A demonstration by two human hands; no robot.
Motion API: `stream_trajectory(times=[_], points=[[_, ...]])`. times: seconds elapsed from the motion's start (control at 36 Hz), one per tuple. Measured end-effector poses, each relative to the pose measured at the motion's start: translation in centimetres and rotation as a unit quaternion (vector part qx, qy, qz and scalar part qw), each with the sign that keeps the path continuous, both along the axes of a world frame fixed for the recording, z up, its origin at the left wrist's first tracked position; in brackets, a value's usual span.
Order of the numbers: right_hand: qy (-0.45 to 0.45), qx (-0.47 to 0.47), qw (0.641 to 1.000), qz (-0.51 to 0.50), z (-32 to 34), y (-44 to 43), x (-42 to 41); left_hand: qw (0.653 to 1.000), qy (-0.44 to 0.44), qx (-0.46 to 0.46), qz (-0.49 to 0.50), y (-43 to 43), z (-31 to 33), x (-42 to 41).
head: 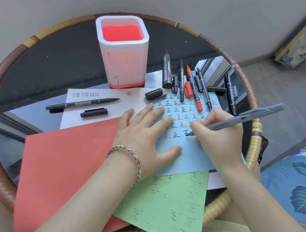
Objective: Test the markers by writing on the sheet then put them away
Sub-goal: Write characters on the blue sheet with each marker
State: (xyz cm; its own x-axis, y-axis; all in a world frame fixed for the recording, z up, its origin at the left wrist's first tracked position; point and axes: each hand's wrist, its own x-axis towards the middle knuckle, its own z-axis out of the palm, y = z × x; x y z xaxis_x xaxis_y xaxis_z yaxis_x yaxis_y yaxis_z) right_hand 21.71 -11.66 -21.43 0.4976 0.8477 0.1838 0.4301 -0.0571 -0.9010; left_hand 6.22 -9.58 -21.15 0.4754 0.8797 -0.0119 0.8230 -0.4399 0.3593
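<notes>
Right hand has a closed grip on a grey marker, tip touching the light blue paper sheet full of written characters. Left hand lies flat and open on that sheet, holding nothing. Uncapped markers sit near the white-and-red square pen holder on the round glass tabletop.

Left hand covers part of the writing on the blue sheet. Right hand hides the grey marker's grip section. Green sheet cut off at bottom edge; red sheet partly under forearm. Marker barrel label print too small to read. Worktop near rim hidden by the sheets.
</notes>
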Motion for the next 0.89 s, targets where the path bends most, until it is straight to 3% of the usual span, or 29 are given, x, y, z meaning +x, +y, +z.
stream_trajectory(times=[0.39,0.61,0.81,0.89], points=[[-0.024,0.001,1.0,-0.019,-0.3,0.0,0.4,1.0,-0.002,-0.003,-0.002,0.1,0.1,0.0],[0.056,0.031,0.998,-0.014,0.5,-0.2,0.3,1.0,-0.005,-0.001,-0.002,0.1,0.0,0.0],[0.067,0.042,0.993,0.084,0.7,-0.3,0.3,1.0,0.007,0.0,-0.003,0.1,-0.1,0.0],[0.01,0.039,0.988,0.15,1.1,-0.8,1.1,1.0,0.006,-0.001,-0.006,0.1,0.0,0.0]])
